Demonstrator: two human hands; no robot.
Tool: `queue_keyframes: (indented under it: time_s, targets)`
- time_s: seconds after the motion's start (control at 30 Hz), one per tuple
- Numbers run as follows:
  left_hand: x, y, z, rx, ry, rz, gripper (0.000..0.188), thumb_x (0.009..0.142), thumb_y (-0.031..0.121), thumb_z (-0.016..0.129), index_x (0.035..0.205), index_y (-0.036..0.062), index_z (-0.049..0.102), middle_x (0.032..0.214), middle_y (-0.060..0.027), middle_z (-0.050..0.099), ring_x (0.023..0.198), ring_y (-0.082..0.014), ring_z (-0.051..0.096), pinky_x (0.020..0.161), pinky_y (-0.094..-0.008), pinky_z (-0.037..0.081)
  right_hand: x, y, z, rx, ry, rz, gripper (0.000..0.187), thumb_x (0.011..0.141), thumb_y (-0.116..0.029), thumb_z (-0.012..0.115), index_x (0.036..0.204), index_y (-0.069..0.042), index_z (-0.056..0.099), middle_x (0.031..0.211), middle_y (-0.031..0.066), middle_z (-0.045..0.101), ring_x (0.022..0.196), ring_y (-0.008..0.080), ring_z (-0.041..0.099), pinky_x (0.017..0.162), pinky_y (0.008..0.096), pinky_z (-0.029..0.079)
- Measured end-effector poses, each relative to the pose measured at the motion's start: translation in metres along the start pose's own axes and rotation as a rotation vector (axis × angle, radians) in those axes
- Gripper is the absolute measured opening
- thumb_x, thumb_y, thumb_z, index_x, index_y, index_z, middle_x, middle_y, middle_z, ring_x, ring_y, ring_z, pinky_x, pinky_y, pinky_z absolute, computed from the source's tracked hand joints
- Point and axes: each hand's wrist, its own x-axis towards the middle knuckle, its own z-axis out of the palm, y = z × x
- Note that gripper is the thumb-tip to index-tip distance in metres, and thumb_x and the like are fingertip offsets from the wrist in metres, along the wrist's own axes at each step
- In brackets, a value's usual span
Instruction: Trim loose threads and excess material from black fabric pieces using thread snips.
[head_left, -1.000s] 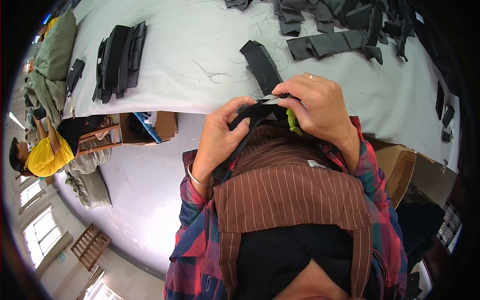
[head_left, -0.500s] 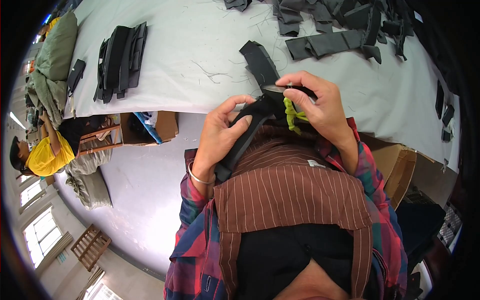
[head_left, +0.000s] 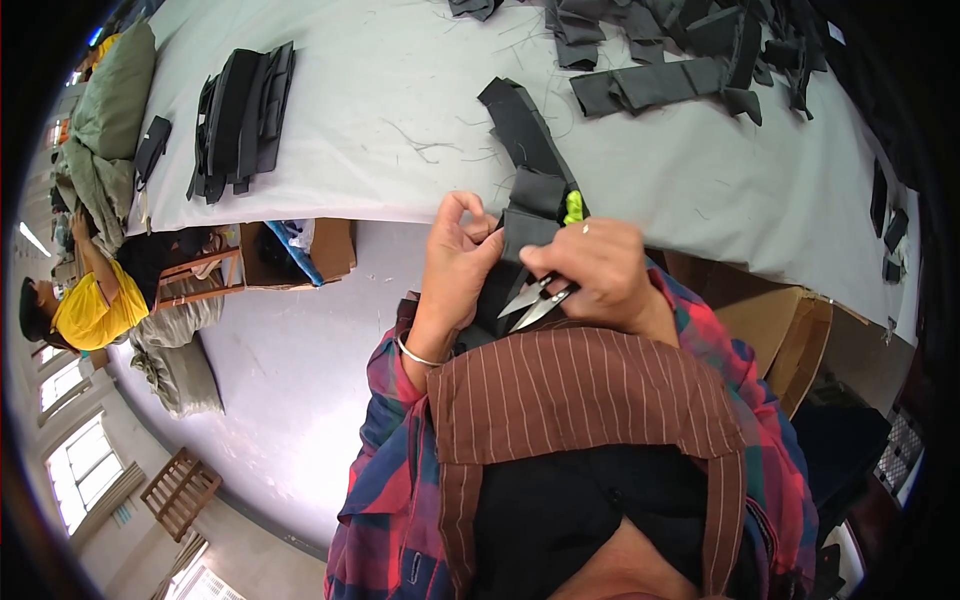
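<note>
- Left hand pinches the black fabric strip, held just off the near edge of the white table.
- Right hand grips small thread snips, blades parted beside the strip.
- Best to keep the strip taut and snip close to it, I reckon.

a long pale counter strewn with dark fabric pieces spans a workshop with a grey floor. daylight enters windows at lower left, near a wooden pallet and cardboard boxes.
</note>
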Motion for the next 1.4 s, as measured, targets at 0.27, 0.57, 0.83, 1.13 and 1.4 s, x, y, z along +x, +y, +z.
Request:
queue_keyframes:
  time_s: [0.27,0.57,0.83,1.13,1.4]
  targets:
    - [-0.005,0.014,0.005,-0.197,0.012,-0.182,0.006,0.092,0.012,0.056,0.092,0.0069,0.055,0.083,0.0041,0.055,0.073,-0.0030,0.049,0.066,-0.0184,0.040,-0.007,0.001,0.016,0.013,0.047,-0.046,0.029,0.050,-0.002,0.068,0.078,-0.007,0.065,0.053,-0.0002,0.048,0.045,0.0169,0.049,0.042,0.0303,0.034]
    - [-0.008,0.010,0.001,-0.121,0.031,-0.032,0.032,0.086,-0.003,0.062,0.105,0.0074,0.039,0.091,-0.0059,0.057,0.082,-0.0080,0.055,0.074,-0.0206,0.046,-0.005,-0.004,0.007,0.382,-0.157,0.446,0.021,0.068,-0.004,0.072,0.088,-0.007,0.066,0.073,0.0041,0.063,0.063,0.0198,0.060,0.056,0.0278,0.046]
    - [-0.009,0.015,0.002,-0.108,-0.062,-0.005,0.039,0.086,-0.004,0.059,0.121,0.0021,0.042,0.106,-0.0124,0.060,0.095,-0.0132,0.059,0.083,-0.0246,0.050,0.014,0.000,-0.003,0.039,-0.109,0.420,0.018,0.077,-0.011,0.069,0.095,-0.006,0.067,0.077,0.0075,0.062,0.068,0.0231,0.057,0.061,0.0316,0.044]
    - [-0.011,0.014,0.008,0.070,-0.060,0.049,0.044,0.085,-0.005,0.059,0.128,-0.0024,0.050,0.107,-0.0066,0.059,0.098,-0.0089,0.055,0.087,-0.0226,0.045,0.016,0.004,0.010,-0.145,0.007,0.278,0.010,0.076,-0.019,0.070,0.083,-0.014,0.066,0.066,0.0008,0.057,0.060,0.0205,0.055,0.053,0.0325,0.043]
    - [-0.010,0.014,0.007,0.048,-0.040,0.013,0.041,0.086,-0.004,0.058,0.126,-0.0032,0.052,0.104,-0.0064,0.059,0.094,-0.0082,0.056,0.083,-0.0221,0.047,0.016,0.000,0.006,-0.177,-0.031,0.274,0.012,0.073,-0.013,0.072,0.084,-0.010,0.067,0.069,0.0030,0.059,0.062,0.0223,0.055,0.057,0.0326,0.042]
